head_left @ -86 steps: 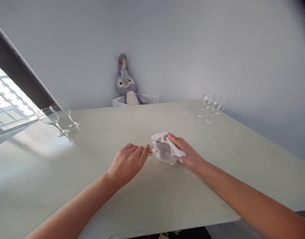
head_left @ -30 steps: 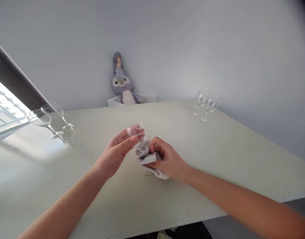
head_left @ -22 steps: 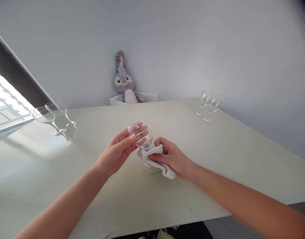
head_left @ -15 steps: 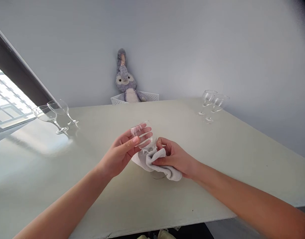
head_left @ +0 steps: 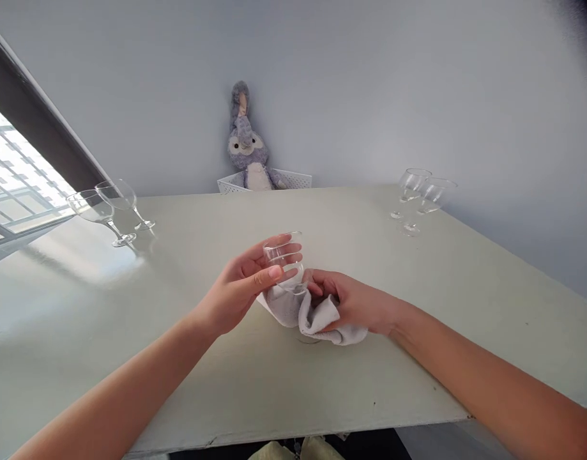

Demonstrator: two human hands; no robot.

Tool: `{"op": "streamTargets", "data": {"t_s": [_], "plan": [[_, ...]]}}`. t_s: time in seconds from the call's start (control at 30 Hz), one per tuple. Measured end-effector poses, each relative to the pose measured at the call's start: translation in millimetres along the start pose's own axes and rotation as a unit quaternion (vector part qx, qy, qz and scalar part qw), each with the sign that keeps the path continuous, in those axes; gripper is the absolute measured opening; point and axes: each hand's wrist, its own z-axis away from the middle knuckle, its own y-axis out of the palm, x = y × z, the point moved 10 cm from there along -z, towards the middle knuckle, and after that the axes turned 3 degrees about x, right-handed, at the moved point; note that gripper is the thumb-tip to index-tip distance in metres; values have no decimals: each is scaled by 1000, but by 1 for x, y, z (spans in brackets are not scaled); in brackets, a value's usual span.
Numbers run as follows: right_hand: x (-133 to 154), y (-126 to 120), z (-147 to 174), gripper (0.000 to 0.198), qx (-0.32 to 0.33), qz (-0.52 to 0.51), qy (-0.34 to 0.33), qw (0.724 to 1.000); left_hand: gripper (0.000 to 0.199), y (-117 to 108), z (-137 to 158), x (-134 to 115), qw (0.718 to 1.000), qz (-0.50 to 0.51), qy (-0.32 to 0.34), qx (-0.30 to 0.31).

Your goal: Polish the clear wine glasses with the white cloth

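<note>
A clear wine glass (head_left: 286, 259) is upright near the middle of the table, its bowl held between the thumb and fingers of my left hand (head_left: 243, 284). My right hand (head_left: 353, 300) grips a white cloth (head_left: 322, 319), bunched around the lower part of the glass. The stem is hidden by the cloth, and a thin edge of the foot shows beneath it. The right fingertips are partly covered by the cloth folds.
Two wine glasses (head_left: 96, 214) stand at the left by the window, two more (head_left: 425, 198) at the back right. Behind the pale table (head_left: 216, 409), a grey plush rabbit (head_left: 250, 153) sits in a white perforated basket (head_left: 293, 180) against the wall.
My right hand and the cloth have shifted slightly right and turned around the glass. The left hand still holds the bowl, now more upright. The whole view has shifted a little.
</note>
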Motion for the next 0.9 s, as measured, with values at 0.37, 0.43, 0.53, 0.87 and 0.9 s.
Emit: {"op": "streamTargets", "data": {"t_s": [0.37,0.43,0.53,0.87,0.9], "plan": [[40,-41,35,29,-315,219,-114,916,35,-28,-2,-17,992,34,53,-106],[39,-40,34,16,-295,166,-134,931,35,-39,-1,-21,986,46,67,-145],[38,-31,27,27,-228,130,-165,951,34,-50,-1,-17,977,81,61,-185],[41,6,23,28,-117,266,-225,930,39,-21,-7,22,977,170,-41,-118],[43,6,25,28,-124,270,-232,926,40,-18,-7,26,975,182,-50,-118]]}}
